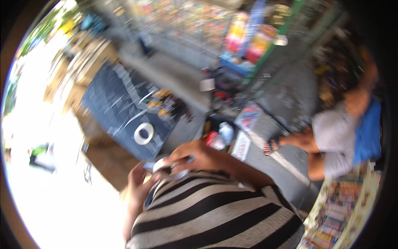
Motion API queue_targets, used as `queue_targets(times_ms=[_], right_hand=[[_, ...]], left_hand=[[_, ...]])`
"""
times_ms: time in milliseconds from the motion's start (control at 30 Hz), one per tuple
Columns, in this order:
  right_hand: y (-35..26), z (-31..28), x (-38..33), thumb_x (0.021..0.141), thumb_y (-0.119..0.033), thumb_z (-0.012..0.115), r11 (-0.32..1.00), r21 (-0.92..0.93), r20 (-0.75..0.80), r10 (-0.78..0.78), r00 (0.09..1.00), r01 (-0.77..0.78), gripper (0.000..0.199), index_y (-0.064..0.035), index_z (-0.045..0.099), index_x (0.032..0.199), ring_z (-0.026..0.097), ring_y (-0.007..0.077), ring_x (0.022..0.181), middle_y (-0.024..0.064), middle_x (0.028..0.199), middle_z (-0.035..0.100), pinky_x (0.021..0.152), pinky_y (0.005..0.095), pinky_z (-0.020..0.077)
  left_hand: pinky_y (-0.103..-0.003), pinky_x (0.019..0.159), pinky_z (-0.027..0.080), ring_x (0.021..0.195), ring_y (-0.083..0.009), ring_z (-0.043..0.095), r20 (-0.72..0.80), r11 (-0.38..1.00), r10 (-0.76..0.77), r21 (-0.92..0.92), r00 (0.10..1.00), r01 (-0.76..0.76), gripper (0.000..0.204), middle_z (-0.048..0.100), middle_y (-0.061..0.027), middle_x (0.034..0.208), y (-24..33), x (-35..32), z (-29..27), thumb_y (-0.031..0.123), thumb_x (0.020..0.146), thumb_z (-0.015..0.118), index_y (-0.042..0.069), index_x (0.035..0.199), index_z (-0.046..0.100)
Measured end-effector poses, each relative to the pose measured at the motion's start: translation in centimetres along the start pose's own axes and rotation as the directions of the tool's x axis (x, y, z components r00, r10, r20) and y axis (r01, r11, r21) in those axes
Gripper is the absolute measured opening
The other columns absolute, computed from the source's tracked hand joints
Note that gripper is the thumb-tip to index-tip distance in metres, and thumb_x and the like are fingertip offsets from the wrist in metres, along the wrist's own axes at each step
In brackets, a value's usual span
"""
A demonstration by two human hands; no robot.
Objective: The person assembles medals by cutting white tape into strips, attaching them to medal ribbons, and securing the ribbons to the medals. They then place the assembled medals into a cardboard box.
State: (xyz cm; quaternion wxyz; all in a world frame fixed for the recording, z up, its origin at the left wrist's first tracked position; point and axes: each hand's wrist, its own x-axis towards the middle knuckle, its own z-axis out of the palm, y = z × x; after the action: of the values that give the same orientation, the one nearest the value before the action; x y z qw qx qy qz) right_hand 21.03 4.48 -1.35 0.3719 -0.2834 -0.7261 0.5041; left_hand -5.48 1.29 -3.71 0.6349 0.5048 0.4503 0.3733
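**Both hands close on a small pale object at a street stall**

The person's two hands meet close in front of a black-and-white striped top (215, 211), working a small whitish, roundish object (162, 165) held between them. The right hand (195, 155) reaches across from the right with fingers curled over the top of the object; the left hand (139, 182) comes up from below with its fingers wrapped against the underside. Both look closed on it, though blur hides the exact grip and what the object is. Judging from this, the handling is midway: the object is off any surface and in hand, not yet set down or passed on.

Just beyond the hands, a roll of white tape (144, 133) lies flat on a dark blue, scuffed counter (112, 99), apart from the hands and untouched. To the right of it, a clear bottle (226, 132) and some red-and-white packets (241, 145) stand near the grey pavement (286, 99). A second person (340, 137) in grey and blue crouches at the far right, well apart, beside racks of coloured printed goods (340, 211). More bright packets (248, 37) hang at the top.
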Motion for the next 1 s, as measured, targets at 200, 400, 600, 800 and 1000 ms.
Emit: queue_targets(times_ms=[200, 400, 600, 800, 1000], right_hand=[[-1.3, 2.4, 3.0, 0.076, -0.005, 0.08, 0.999, 0.007, -0.022, -0.048, 0.999, 0.048, 0.04, -0.0003, 0.064, 0.113, 0.068, 0.0142, 0.084, 0.0119, 0.098, 0.07, 0.074, 0.0267, 0.0547], [0.1, 2.4, 1.8, 0.079, 0.004, 0.075, 0.981, 0.189, -0.096, -0.017, 0.995, 0.035, 0.041, 0.0019, 0.059, 0.116, 0.069, 0.0188, 0.095, 0.0124, 0.104, 0.068, 0.082, 0.0289, 0.0564], [2.3, 2.0, 3.1, 0.086, 0.009, 0.061, 0.992, 0.125, -0.127, 0.002, 0.992, 0.014, 0.025, 0.0002, 0.061, 0.109, 0.061, 0.0142, 0.103, 0.0138, 0.118, 0.06, 0.085, 0.0258, 0.0512], [2.3, 2.5, 5.5, 0.088, 0.002, 0.063, 0.939, -0.321, 0.024, -0.122, 0.992, 0.123, 0.027, -0.003, 0.066, 0.114, 0.062, 0.0223, 0.106, 0.0124, 0.119, 0.059, 0.089, 0.0325, 0.0496], [2.9, 4.0, 5.8, 0.083, -0.008, 0.072, 0.901, -0.423, 0.058, -0.078, 0.995, 0.095, 0.025, -0.0014, 0.069, 0.107, 0.065, 0.0288, 0.097, 0.013, 0.106, 0.068, 0.084, 0.0356, 0.0502]], left_hand=[[-0.024, 0.074, 0.047, 0.084, -0.007, 0.057, -0.021, 0.991, 0.095, -0.097, 0.995, -0.097, 0.018, 0.068, -0.0016, 0.089, -1.0, 0.1, -1.2, 0.012, 0.086, 0.074, 0.0, 0.097, 0.066], [-0.023, 0.078, 0.047, 0.086, -0.0075, 0.061, -0.098, 0.96, 0.052, -0.271, 0.994, -0.077, 0.021, 0.07, -0.0031, 0.093, 1.0, 0.1, 0.0, 0.011, 0.083, 0.076, 0.001, 0.099, 0.067], [-0.025, 0.082, 0.048, 0.089, -0.0084, 0.063, -0.143, 0.979, 0.086, -0.173, 0.986, -0.111, 0.025, 0.071, -0.0039, 0.095, 0.9, -1.3, 1.0, 0.011, 0.081, 0.078, 0.0, 0.102, 0.067], [-0.024, 0.076, 0.048, 0.083, -0.0061, 0.061, -0.276, 0.959, -0.02, -0.277, 0.961, -0.06, 0.021, 0.071, -0.003, 0.087, -1.0, -1.4, 2.0, 0.017, 0.082, 0.078, 0.001, 0.093, 0.069], [-0.025, 0.077, 0.048, 0.081, -0.007, 0.062, -0.413, 0.951, -0.037, -0.294, 0.91, -0.095, 0.024, 0.07, -0.0031, 0.085, -3.9, -1.4, 3.4, 0.019, 0.082, 0.079, 0.0, 0.092, 0.069]])
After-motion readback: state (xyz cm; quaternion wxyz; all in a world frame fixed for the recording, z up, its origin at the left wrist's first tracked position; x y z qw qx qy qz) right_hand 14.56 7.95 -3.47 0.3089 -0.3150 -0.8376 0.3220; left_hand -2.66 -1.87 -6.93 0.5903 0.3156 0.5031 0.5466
